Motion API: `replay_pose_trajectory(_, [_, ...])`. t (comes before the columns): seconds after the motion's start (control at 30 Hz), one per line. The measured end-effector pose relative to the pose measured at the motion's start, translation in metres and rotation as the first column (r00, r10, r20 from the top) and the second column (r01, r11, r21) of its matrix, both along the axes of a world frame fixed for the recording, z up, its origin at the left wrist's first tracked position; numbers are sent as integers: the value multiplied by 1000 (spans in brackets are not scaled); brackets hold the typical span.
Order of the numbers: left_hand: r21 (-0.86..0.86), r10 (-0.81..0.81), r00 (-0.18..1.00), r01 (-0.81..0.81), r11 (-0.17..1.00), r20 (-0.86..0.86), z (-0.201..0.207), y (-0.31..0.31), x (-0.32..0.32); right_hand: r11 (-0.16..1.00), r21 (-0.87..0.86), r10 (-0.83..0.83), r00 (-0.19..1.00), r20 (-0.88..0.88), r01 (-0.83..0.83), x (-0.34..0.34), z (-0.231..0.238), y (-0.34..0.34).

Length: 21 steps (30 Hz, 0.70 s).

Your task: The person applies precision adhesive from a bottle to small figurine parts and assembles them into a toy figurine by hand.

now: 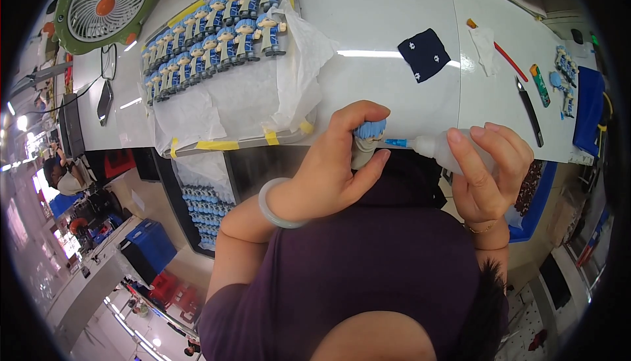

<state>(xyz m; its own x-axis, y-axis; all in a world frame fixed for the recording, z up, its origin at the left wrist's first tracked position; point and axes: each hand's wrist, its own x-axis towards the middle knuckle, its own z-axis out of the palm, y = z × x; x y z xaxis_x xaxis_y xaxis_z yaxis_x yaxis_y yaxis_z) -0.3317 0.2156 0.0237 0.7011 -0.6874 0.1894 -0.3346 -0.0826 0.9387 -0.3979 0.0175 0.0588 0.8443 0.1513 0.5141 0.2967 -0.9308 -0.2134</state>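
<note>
Above the near edge of the white table, my left hand (327,166) is closed around a small blue-haired figurine (371,130), thumb and forefinger on either side of it. Most of its body is hidden by my fingers. My right hand (494,172) grips a translucent white squeeze bottle (426,146) lying almost level. The bottle's blue needle tip (396,142) points left at the figurine, close to its neck; I cannot tell whether it touches. To the left, rows of matching figurines (225,44) stand in a paper-lined tray (246,143) with yellow tape on its rim.
A dark patterned cloth (424,55) lies beyond my hands. Farther right are a white tissue (484,49), a red stick (511,62), a green-orange cutter (540,85), a black knife (528,112) and loose figurines (564,65). A green fan (105,6) stands far left. Below the table sits a crate of blue-topped pieces (205,211).
</note>
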Motion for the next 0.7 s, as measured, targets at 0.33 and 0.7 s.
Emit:
replay_pose_trajectory(0.33, [-65, 62, 995, -68, 996, -82, -4, 1, -1, 924, 379, -59, 998, -15, 60, 1, -14, -14])
replay_pose_trajectory(0.7, [39, 72, 994, -69, 997, -88, 3, 2, -1, 707, 687, -76, 984, -164, 169, -4, -26, -18])
